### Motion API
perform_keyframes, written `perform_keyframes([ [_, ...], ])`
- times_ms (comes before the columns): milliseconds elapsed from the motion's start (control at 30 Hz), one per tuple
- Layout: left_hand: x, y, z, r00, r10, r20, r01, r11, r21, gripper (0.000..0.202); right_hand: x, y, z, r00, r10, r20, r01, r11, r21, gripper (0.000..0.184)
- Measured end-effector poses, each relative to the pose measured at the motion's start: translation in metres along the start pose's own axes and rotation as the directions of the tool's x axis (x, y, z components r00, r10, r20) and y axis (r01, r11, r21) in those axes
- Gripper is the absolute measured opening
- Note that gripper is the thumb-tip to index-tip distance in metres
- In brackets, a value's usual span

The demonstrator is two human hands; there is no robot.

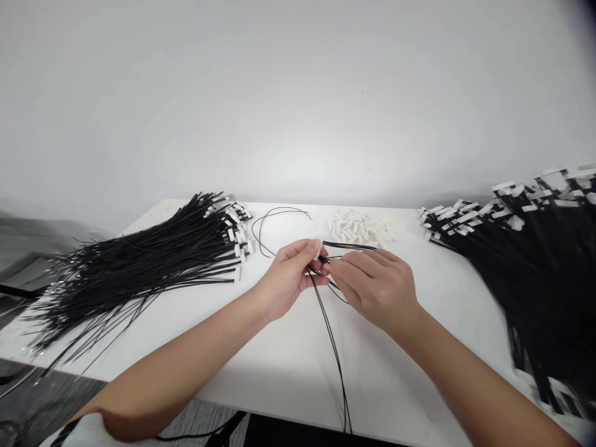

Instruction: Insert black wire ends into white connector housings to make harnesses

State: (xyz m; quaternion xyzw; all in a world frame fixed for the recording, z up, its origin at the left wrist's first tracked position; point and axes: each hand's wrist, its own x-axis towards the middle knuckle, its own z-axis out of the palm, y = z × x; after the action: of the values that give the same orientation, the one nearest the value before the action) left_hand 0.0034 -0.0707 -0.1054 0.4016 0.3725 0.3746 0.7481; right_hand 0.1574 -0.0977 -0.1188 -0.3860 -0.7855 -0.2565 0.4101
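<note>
Over the middle of the white table, my left hand (298, 267) pinches a small white connector (319, 249) between thumb and fingers. Thin black wires (331, 329) run from it, some trailing down past the table's front edge and some looping behind. My right hand (375, 282) is closed close beside it, with its thumb and fingertips gripping black wires at the connector. A short run of wires (349, 246) passes above the right fingers. The exact wire ends between the fingertips are too small to make out.
A pile of black wires (162, 261) with white connectors lies on the left of the table (279, 379). Loose white connector housings (354, 227) are heaped behind my hands. A larger bundle of wired connectors (526, 267) covers the right side. A pale wall (298, 99) stands behind.
</note>
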Motion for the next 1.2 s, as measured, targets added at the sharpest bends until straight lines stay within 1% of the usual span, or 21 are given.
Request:
perform_keyframes([
  [67,0.001,0.002,-0.001,1.0,0.015,-0.01,-0.015,1.0,-0.02,0.027,0.0,0.001,0.0,0.999,0.008,-0.034,-0.01,0.999,-0.05,0.005],
  [167,0.004,0.006,-0.003,0.996,0.046,-0.074,-0.053,0.995,-0.086,0.025,0.0,0.002,0.0,0.989,0.024,-0.148,-0.047,0.987,-0.151,0.021],
  [233,0.007,0.01,-0.006,0.991,0.056,-0.125,-0.074,0.987,-0.146,0.023,0.0,0.002,0.0,0.98,-0.005,-0.198,-0.031,0.984,-0.176,0.021],
  [300,0.01,0.012,-0.008,0.986,0.056,-0.158,-0.088,0.976,-0.2,0.022,-0.002,0.001,0.001,0.982,-0.075,-0.174,0.046,0.986,-0.161,0.019],
  [433,0.012,0.013,-0.01,0.982,0.049,-0.18,-0.093,0.965,-0.244,0.021,-0.006,-0.001,0.005,0.972,-0.228,-0.048,0.224,0.971,-0.089,0.019],
  [500,0.011,0.012,-0.009,0.984,0.046,-0.171,-0.088,0.966,-0.244,0.022,-0.007,0.0,0.006,0.966,-0.258,-0.023,0.256,0.964,-0.072,0.015],
  [633,0.01,0.012,-0.007,0.986,0.041,-0.162,-0.078,0.971,-0.228,0.023,-0.006,0.003,0.006,0.963,-0.262,-0.064,0.257,0.964,-0.07,0.016],
  [733,0.009,0.012,-0.006,0.985,0.045,-0.166,-0.082,0.971,-0.226,0.022,-0.006,0.004,0.006,0.974,-0.215,-0.077,0.212,0.976,-0.042,0.018],
  [800,0.009,0.011,-0.006,0.986,0.047,-0.163,-0.084,0.971,-0.225,0.023,-0.006,0.004,0.005,0.99,-0.122,-0.065,0.124,0.992,0.016,0.018],
  [867,0.009,0.011,-0.006,0.987,0.048,-0.152,-0.08,0.974,-0.213,0.024,-0.006,0.004,0.005,0.999,-0.007,-0.035,0.01,0.995,0.103,0.016],
  [1000,0.008,0.011,-0.006,0.988,0.046,-0.148,-0.075,0.978,-0.195,0.023,-0.004,0.002,0.003,0.983,0.181,0.005,-0.177,0.952,0.249,0.009],
  [1067,0.008,0.01,-0.007,0.987,0.056,-0.148,-0.085,0.976,-0.199,0.023,-0.003,0.001,0.001,0.971,0.238,0.017,-0.23,0.92,0.318,0.007],
  [1100,0.008,0.01,-0.007,0.987,0.059,-0.148,-0.09,0.974,-0.206,0.023,-0.002,0.0,0.0,0.971,0.237,0.029,-0.231,0.904,0.36,0.007],
  [1133,0.008,0.01,-0.007,0.987,0.061,-0.15,-0.092,0.972,-0.215,0.022,-0.002,-0.001,-0.001,0.976,0.211,0.048,-0.212,0.889,0.406,0.008],
  [1200,0.008,0.01,-0.006,0.985,0.055,-0.163,-0.093,0.969,-0.23,0.021,-0.002,-0.004,-0.002,0.991,0.09,0.095,-0.125,0.872,0.473,0.009],
])
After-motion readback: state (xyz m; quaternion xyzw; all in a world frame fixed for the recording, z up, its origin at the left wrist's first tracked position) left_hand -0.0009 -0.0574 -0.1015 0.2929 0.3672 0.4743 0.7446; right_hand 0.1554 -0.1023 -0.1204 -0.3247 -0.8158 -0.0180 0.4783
